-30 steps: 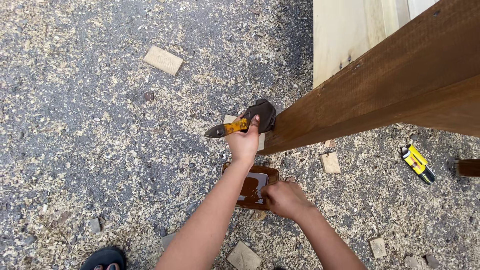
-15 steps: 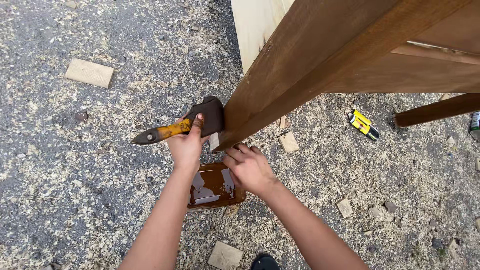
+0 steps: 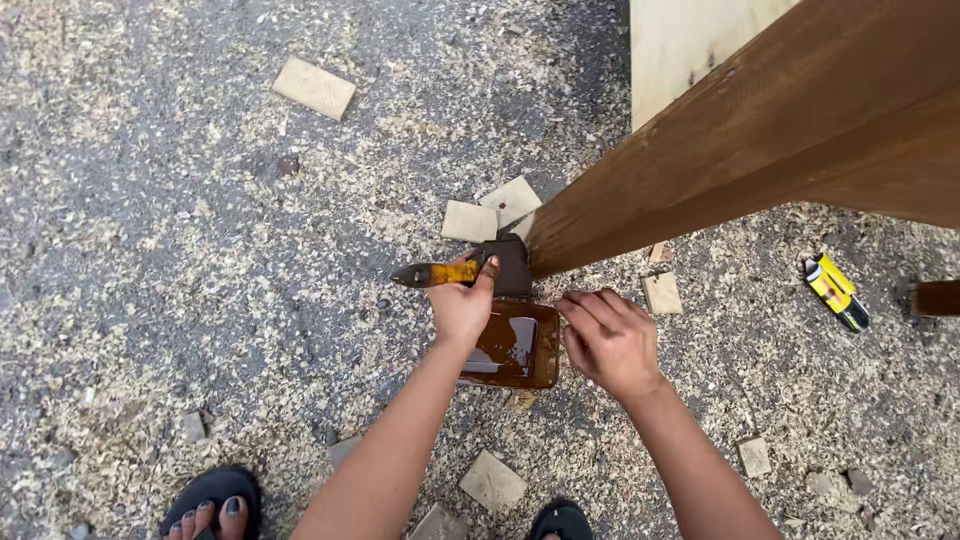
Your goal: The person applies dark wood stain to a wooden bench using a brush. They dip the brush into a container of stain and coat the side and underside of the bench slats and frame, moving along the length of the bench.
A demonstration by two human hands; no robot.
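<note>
Mid-frame, your left hand (image 3: 462,308) is clamped on a yellow-handled paintbrush (image 3: 470,270) against the stained wooden post (image 3: 740,150); your right hand (image 3: 612,340), fingers loosely curled and empty, touches the stain tray (image 3: 515,348)

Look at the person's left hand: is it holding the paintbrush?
Yes, the left hand grips the yellow-handled paintbrush, its bristles against the brown post.

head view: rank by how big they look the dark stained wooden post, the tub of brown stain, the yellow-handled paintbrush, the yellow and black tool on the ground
1. Dark stained wooden post, though it is nearest the camera.
2. Tub of brown stain.
3. Yellow-handled paintbrush, close to the tub, so unsure.
4. Yellow and black tool.
</note>
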